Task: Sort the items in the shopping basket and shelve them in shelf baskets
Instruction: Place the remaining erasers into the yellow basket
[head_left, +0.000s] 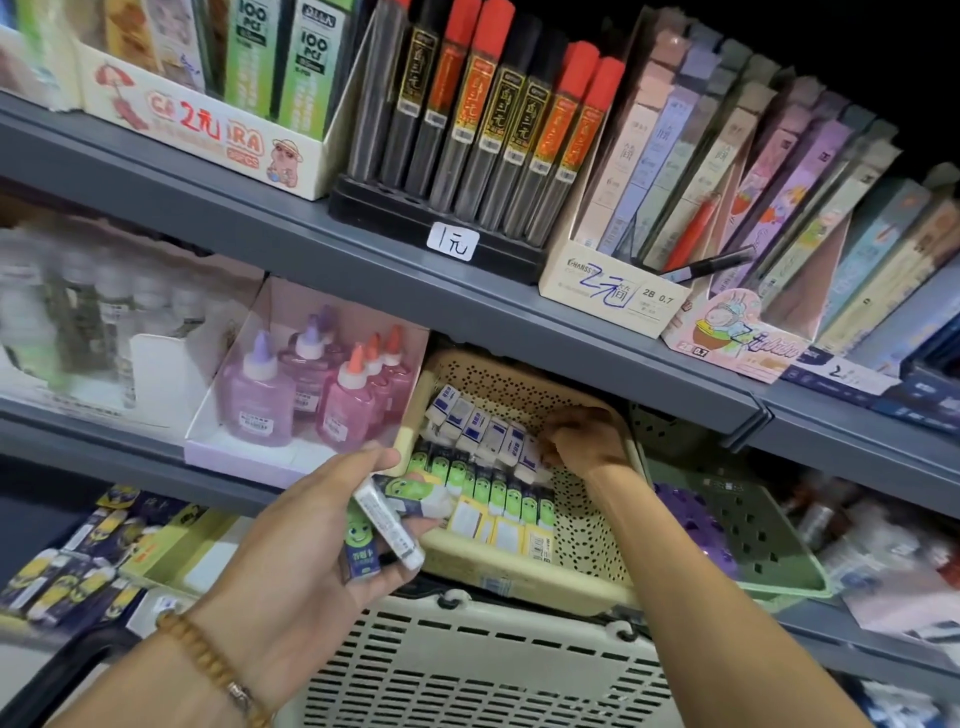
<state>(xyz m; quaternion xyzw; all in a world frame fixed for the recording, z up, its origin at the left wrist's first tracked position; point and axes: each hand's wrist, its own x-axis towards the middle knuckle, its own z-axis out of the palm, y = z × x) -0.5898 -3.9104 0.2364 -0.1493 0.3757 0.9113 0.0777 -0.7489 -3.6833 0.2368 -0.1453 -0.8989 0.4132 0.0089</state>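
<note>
The left hand (291, 525) is gripping several erasers (387, 525), fingers curled round them; the right hand (584, 439) is pinching a white eraser (527, 457) inside the cream shelf basket (587, 566), above the shopping basket (467, 670).

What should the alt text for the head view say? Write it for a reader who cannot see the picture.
A person's right hand reaches into a beige shelf basket of erasers, at a row of white-and-blue ones, while the left hand holds several green-sleeved erasers. A slotted shopping basket sits below.
</note>
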